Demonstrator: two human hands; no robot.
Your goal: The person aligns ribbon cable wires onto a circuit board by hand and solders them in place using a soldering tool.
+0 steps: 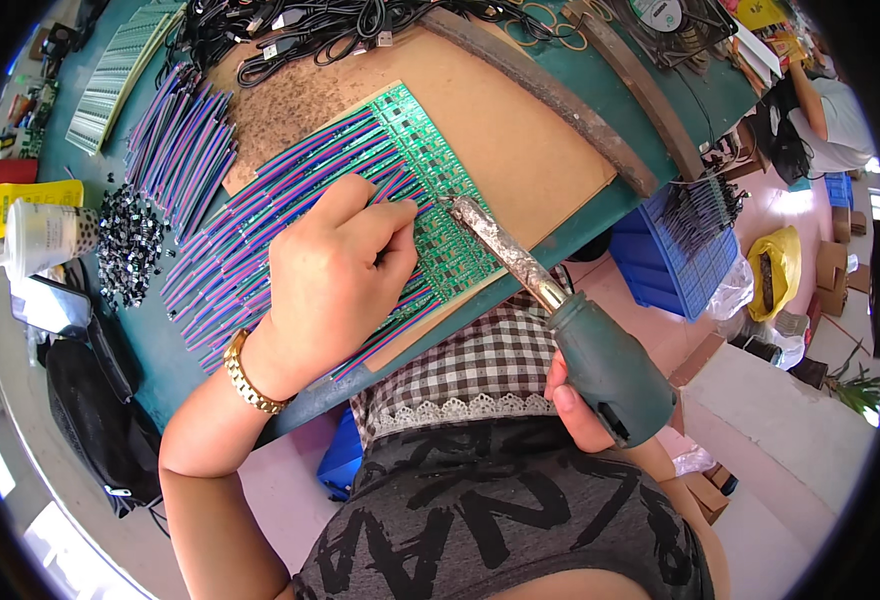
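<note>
My left hand (pixel 335 275), with a gold watch on its wrist, is closed in a pinch at the wire ends beside the green circuit boards (pixel 430 165). The thin wire in its fingertips is mostly hidden by the hand. Rows of purple, blue and black wires (pixel 250 240) fan out leftward from the panel of boards. Wrapped under the dark green handle of a soldering iron (pixel 615 370), my right hand (pixel 582 415) shows only some fingers. The iron's worn metal tip points at the boards, close to my left fingertips; contact cannot be made out.
Brown board (pixel 520 160) lies under the panel on the green table. Bundled wires (pixel 180 140), small black parts (pixel 132 245), a lidded plastic cup (pixel 50 238) and a phone (pixel 52 305) are left. Dark bars (pixel 550 95) and black cables (pixel 350 30) lie at the back.
</note>
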